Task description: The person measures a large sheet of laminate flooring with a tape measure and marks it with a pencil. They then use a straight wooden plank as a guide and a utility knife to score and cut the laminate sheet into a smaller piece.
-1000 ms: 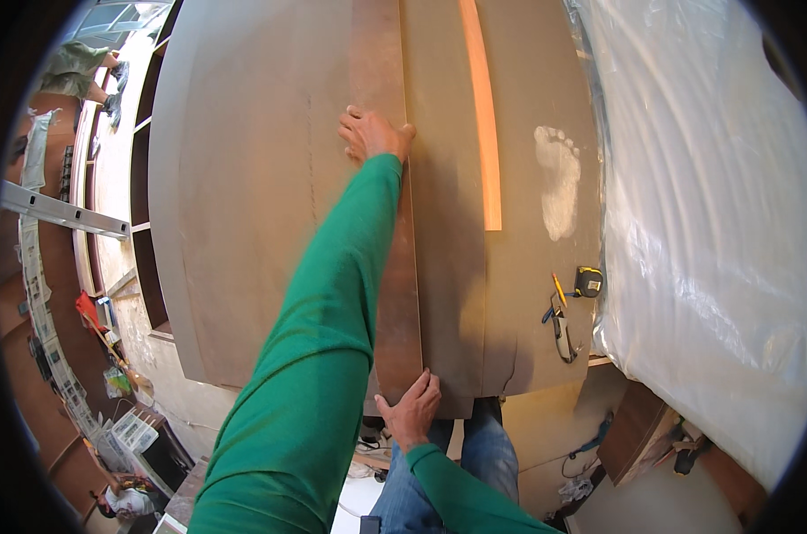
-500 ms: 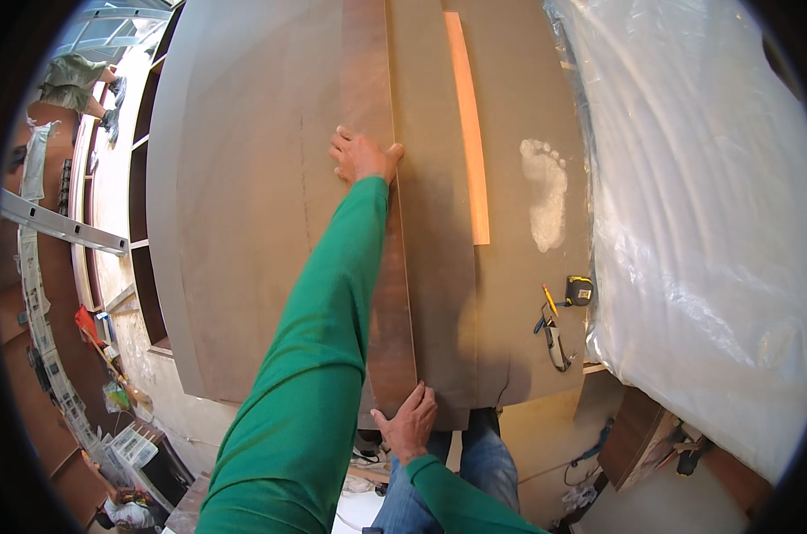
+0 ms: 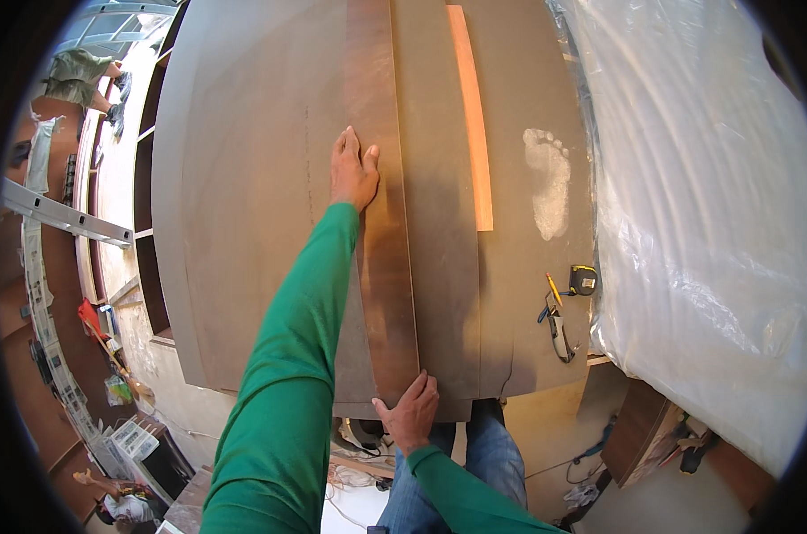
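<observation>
A long dark brown wood strip (image 3: pixel 384 294) lies lengthwise over wide grey-brown sheets (image 3: pixel 252 196). My left hand (image 3: pixel 353 174) rests flat across the strip's left edge, fingers outstretched and thumb apart. At the strip's near end, my right hand (image 3: pixel 409 415) has its thumb by the left side and its fingers over the right corner, gripping the end between them. The undersides of the fingers are hidden. Farther right on the sheets lies a narrow orange-toned wood slat (image 3: pixel 474 125), touched by neither hand.
Right of the slat are a pale footprint mark (image 3: pixel 547 182), tape measure (image 3: pixel 583 280), pencil (image 3: pixel 554 288) and utility knife (image 3: pixel 560 338). Plastic-wrapped material (image 3: pixel 697 205) borders the right side. A ladder (image 3: pixel 65 215) stands at left; people (image 3: pixel 132 509) are at the left rim.
My left hand has slid nearer and left, its thumb leaving the strip's right edge. My right hand keeps its place at the near end.
</observation>
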A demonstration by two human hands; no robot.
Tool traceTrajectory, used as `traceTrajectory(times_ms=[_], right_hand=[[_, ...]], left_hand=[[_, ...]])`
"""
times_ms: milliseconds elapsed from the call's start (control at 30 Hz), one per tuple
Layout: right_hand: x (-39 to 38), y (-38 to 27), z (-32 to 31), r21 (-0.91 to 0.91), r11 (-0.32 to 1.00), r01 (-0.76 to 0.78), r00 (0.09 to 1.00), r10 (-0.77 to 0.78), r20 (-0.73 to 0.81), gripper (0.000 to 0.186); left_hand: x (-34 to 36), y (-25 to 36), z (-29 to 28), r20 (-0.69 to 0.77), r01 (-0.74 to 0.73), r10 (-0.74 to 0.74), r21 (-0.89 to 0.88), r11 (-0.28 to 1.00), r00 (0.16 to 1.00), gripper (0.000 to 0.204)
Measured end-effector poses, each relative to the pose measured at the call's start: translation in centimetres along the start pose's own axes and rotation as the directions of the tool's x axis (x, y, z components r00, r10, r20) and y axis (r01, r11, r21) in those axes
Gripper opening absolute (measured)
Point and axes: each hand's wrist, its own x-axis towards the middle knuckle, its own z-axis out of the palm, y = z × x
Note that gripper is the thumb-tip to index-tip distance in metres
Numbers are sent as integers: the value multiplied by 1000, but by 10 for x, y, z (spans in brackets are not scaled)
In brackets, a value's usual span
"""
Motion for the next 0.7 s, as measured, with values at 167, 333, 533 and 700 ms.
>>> traceTrajectory(times_ms=[167,333,533,700], right_hand=[[1,5,0,-9,1000,18,1000,-18,-18,117],[2,0,-3,-2,1000,13,1000,-13,13,115],[2,-1,-5,16,1000,-2,1000,2,29,114],[9,0,-20,-11,1000,1,987,1,159,110]], left_hand=[[-6,16,-10,24,-81,77,184,980,997,69],[9,6,-11,146,-199,158,338,920,977,73],[29,11,-17,388,-183,-19,477,860,921,102],[30,34,-24,469,-205,-164,639,742,868,117]])
